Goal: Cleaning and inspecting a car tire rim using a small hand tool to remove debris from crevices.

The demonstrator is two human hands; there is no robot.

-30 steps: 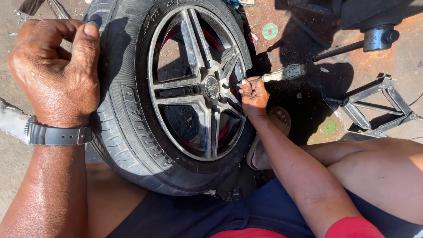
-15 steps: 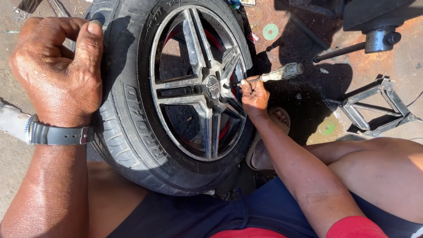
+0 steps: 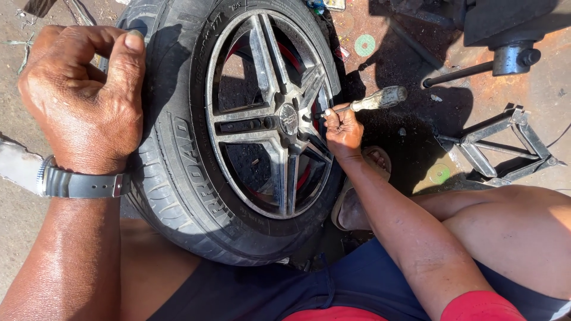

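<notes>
A car wheel (image 3: 196,178) with a black tyre and a grey spoked alloy rim (image 3: 267,119) stands upright between my legs. My left hand (image 3: 86,98), with a dark wristwatch (image 3: 77,184) on the wrist, rests curled on the tyre's tread at the upper left and grips its edge. My right hand (image 3: 342,131) is at the right side of the rim near the hub cap (image 3: 289,120). It holds a screwdriver (image 3: 369,101) with a worn grey handle, its tip pointed into the rim by the hub.
A scissor jack (image 3: 499,145) lies on the reddish ground at the right. A dark metal stand with a rod (image 3: 505,56) is at the top right. Small green discs (image 3: 364,44) lie on the ground. A sandalled foot (image 3: 363,190) sits beside the wheel.
My right hand and the screwdriver have stayed at the hub, with only slight shifts. The left hand keeps its hold on the tyre.
</notes>
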